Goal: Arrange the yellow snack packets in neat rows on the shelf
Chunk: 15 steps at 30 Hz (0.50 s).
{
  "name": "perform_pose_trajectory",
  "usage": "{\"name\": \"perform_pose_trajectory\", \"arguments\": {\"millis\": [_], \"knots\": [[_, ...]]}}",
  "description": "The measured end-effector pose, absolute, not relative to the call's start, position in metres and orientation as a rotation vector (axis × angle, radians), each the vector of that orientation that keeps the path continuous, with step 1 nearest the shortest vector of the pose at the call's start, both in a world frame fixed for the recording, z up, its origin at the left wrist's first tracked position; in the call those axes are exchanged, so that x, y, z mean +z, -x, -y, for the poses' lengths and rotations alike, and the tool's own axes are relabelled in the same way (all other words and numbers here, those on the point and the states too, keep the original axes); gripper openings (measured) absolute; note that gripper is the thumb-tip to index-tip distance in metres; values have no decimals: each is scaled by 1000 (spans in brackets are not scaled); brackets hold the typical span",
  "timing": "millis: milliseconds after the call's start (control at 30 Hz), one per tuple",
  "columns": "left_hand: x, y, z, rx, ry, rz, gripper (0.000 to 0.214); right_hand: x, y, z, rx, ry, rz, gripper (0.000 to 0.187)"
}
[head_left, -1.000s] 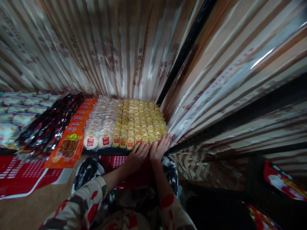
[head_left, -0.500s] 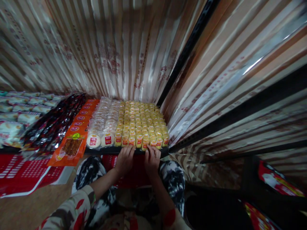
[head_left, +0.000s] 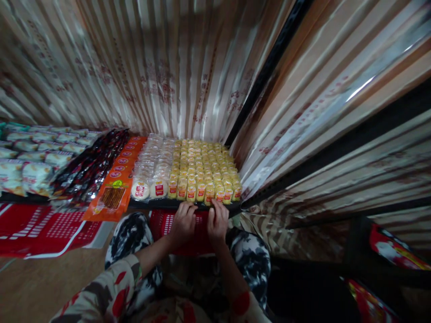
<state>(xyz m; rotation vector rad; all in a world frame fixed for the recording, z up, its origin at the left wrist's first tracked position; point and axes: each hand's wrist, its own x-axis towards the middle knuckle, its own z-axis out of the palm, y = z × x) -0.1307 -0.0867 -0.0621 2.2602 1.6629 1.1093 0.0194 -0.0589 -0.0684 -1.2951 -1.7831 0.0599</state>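
Rows of small yellow packets (head_left: 202, 168) fill the right part of a low black shelf (head_left: 148, 204), with round white packets (head_left: 150, 188) beside them on the left. My left hand (head_left: 183, 220) and my right hand (head_left: 218, 220) sit side by side at the shelf's front edge, just below the front row of yellow packets. Both hands have their fingers curled, fingertips against the edge; whether they hold anything is hidden. A red plastic basket (head_left: 161, 223) stands under my hands, between my knees.
Orange packets (head_left: 116, 188), dark glossy packets (head_left: 87, 168) and pale packets (head_left: 27, 166) lie further left on the shelf. A red printed sheet (head_left: 40, 229) covers the floor at left. Striped shiny sheeting (head_left: 168, 67) hangs behind and to the right, beside a black post (head_left: 269, 67).
Both hands have drawn back from lying flat against the front yellow packets to the shelf edge, and their fingers have curled. The view has shifted slightly.
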Motion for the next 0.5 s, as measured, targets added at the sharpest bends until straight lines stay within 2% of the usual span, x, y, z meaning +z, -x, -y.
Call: {"name": "perform_pose_trajectory", "arguments": {"millis": [100, 233, 500], "knots": [[-53, 116, 103, 1172, -1736, -1535, 28, -58, -11, 69, 136, 1304, 1717, 36], [-43, 93, 130, 1042, -1095, -1199, 28, -47, -3, 81, 231, 1317, 1622, 39], [-38, 95, 174, 953, -904, -1107, 25, -72, 1, 117, 292, 1393, 1570, 45]]}}
